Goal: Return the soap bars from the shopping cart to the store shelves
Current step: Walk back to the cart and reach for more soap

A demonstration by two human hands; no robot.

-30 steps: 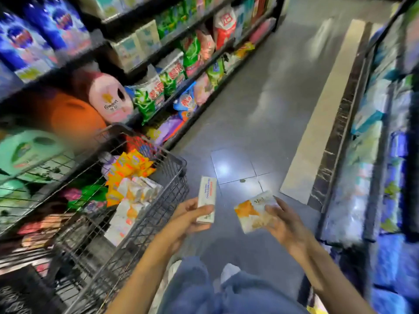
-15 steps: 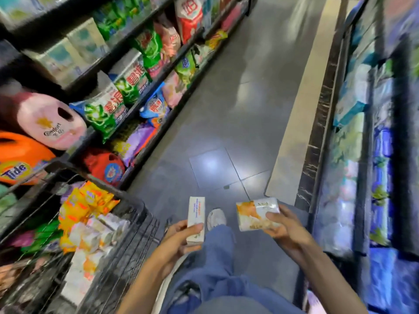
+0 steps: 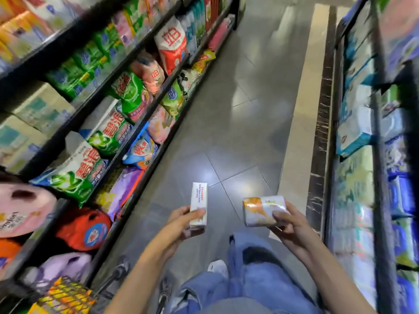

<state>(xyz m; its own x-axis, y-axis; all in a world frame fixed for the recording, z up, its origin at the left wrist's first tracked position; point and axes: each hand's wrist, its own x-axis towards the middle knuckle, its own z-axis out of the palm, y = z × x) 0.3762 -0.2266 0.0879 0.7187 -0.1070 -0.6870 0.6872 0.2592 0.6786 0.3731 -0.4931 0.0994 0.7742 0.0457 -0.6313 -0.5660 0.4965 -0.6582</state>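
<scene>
Mostly cropped cart (image 3: pixel 68 298) btm-left; L hand (image 3: pixel 181 223) grips white soap box (image 3: pixel 199 200), R hand (image 3: pixel 292 225) grips orange-white bar (image 3: pixel 260 209).

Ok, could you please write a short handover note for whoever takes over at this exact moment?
Left hand grips a white soap box, held upright over the aisle floor.
Right hand grips an orange-and-white soap pack.
Shopping cart sits lower left with yellow-orange packs inside.
Done: these two are out of the cart.
Left: shelve both, then check the cart for more soap.
</scene>
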